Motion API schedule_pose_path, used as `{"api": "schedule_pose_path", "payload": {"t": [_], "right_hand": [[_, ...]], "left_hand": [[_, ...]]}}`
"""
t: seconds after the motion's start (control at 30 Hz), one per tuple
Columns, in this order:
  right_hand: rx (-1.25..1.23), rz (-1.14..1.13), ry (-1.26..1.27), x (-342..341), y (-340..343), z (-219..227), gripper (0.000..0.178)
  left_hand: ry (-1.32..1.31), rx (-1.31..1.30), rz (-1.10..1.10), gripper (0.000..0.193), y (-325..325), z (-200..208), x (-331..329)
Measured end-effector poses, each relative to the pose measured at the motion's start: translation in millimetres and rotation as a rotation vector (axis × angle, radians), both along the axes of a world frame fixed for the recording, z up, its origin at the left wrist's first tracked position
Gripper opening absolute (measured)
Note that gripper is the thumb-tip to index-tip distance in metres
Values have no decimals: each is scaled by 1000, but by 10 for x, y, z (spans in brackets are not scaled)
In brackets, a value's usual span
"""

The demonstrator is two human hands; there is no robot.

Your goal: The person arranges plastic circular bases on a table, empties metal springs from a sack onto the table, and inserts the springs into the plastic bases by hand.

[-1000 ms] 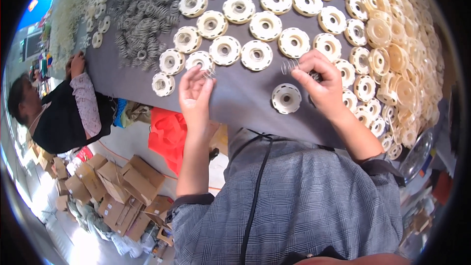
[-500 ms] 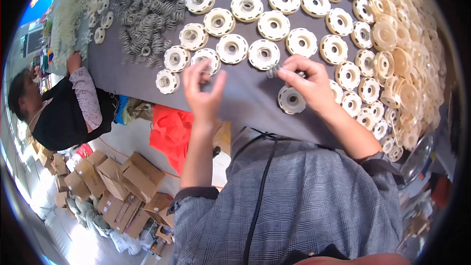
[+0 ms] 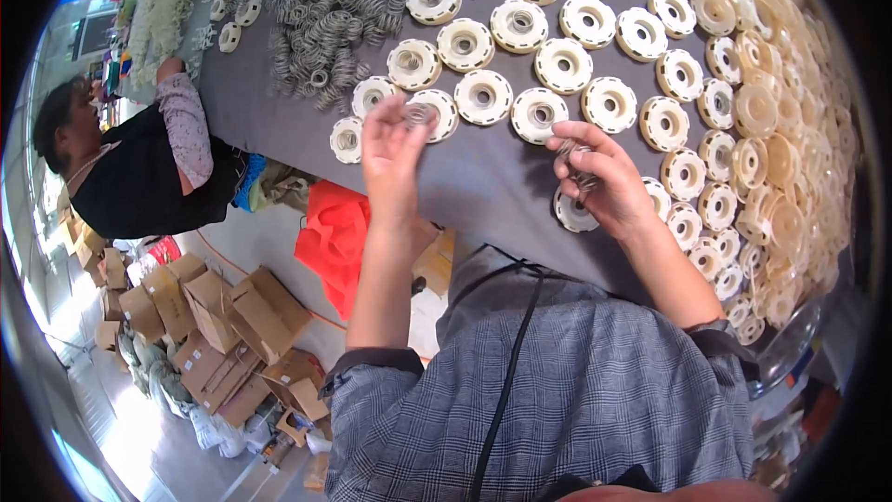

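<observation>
My left hand (image 3: 392, 160), smeared a little by motion, hovers over the near left wheels with thumb and fingers apart. Just beyond its fingertips a metal coil spring (image 3: 420, 115) shows against a cream plastic wheel (image 3: 448, 121); it appears to stand in that wheel rather than in the hand. Several grey coil springs (image 3: 582, 170) are gathered in the curled fingers of my right hand (image 3: 609, 184). Below that hand lies another wheel (image 3: 574, 216), partly covered by it. Springs stand in several wheels on the left, such as the nearest one (image 3: 347, 140).
A heap of loose springs (image 3: 321, 33) lies far left on the grey tabletop (image 3: 469, 172). Translucent cream rings (image 3: 780, 130) are piled along the right. To the left a person (image 3: 139, 167) works at the same table. Cardboard boxes (image 3: 209, 316) and a red cloth (image 3: 333, 237) are below.
The view has shifted, so the table appears farther right. My left hand has moved left across the wheels. My right hand has drawn back slightly and turned, showing the springs in its fingers.
</observation>
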State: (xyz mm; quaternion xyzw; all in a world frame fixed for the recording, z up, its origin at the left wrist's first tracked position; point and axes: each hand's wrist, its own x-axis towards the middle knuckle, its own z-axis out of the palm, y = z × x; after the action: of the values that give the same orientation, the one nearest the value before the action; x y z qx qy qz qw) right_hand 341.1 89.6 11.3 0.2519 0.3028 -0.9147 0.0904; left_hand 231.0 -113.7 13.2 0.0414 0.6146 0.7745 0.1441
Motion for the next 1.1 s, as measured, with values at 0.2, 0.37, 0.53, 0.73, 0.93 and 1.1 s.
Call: {"api": "schedule_pose_path", "payload": {"t": [0.2, 0.37, 0.53, 0.73, 0.93, 1.1], "right_hand": [[-218, -5, -47, -33, 84, -14, 33], [-143, -83, -86, -29, 162, 48, 30], [-126, -164, -79, -35, 267, 7, 30], [-175, -205, -48, -102, 365, -39, 29], [-217, -225, -20, -148, 423, -56, 30], [-192, -274, -70, -250, 408, 27, 31]], "left_hand": [[118, -155, -77, 35, 198, -44, -538], [307, -384, -94, 25, 633, -31, -1122], [563, -534, -253, 28, 910, -62, -1488], [781, -682, -343, 32, 1125, -126, -1685], [898, -876, -299, 18, 1135, -220, -1705], [1141, -977, -203, 20, 1106, -224, -1667]]}}
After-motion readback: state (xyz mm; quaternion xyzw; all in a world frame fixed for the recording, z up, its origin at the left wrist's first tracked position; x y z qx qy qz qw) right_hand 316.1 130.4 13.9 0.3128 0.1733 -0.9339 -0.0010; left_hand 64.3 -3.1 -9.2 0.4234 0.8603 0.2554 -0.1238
